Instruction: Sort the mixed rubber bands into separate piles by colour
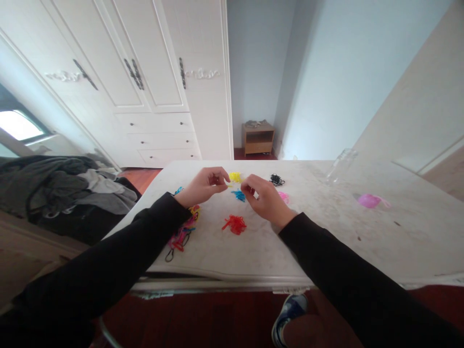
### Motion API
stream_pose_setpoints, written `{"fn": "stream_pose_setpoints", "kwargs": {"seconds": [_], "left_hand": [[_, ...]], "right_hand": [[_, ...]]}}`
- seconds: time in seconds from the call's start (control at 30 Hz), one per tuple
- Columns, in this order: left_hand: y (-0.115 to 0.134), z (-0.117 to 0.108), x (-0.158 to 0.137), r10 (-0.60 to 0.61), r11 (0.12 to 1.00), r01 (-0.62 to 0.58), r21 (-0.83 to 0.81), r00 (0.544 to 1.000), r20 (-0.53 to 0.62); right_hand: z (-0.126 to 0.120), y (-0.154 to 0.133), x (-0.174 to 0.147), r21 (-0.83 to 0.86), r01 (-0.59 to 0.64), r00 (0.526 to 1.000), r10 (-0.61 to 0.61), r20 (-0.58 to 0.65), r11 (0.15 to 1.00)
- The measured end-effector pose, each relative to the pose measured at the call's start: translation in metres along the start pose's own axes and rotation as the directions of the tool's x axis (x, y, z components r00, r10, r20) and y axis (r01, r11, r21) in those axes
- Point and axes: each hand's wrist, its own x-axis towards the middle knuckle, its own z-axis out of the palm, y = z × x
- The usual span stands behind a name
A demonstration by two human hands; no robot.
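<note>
My left hand [208, 186] is closed in a pinch, with a bit of yellow elastic band [229, 186] at its fingertips, left of a small yellow pile [235, 177]. My right hand [267, 199] has its fingers curled towards the thumb, beside a blue pile [238, 195]; anything between its fingertips is hidden. Under my left wrist lies a mixed heap of coloured bands [183, 234], partly covered by the sleeve. A red pile [235, 224] sits between my forearms. Beyond my right hand are a black pile [277, 180] and a pink pile [284, 197], partly hidden.
On the right of the white table [326, 232] a clear glass or plastic container [340, 165] lies tilted, near a pink pouch-like object [369, 201]. Dark clothes [65, 188] are heaped at the left. A white wardrobe [152, 63] and a small wooden nightstand [258, 138] stand behind.
</note>
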Motion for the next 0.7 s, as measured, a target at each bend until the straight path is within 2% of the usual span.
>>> {"fn": "stream_pose_setpoints", "kwargs": {"seconds": [0.13, 0.2, 0.4, 0.7], "left_hand": [[-0.018, -0.015, 0.009, 0.017, 0.984, 0.024, 0.176, 0.974, -0.225], [-0.024, -0.019, 0.012, -0.007, 0.965, 0.076, 0.250, 0.964, -0.267], [-0.032, -0.018, 0.012, -0.045, 0.929, 0.109, 0.353, 0.982, -0.184], [-0.037, -0.015, 0.012, -0.082, 0.924, 0.125, 0.361, 0.988, -0.132]], "right_hand": [[-0.007, 0.005, -0.001, -0.030, -0.020, 0.997, 0.018, -0.076, 0.999], [-0.010, 0.007, -0.002, -0.047, -0.031, 0.995, 0.026, -0.101, 0.998], [-0.010, 0.007, -0.004, -0.033, -0.053, 0.993, 0.049, -0.108, 0.998], [-0.010, 0.005, -0.004, -0.010, -0.072, 0.995, 0.071, -0.074, 0.997]]}}
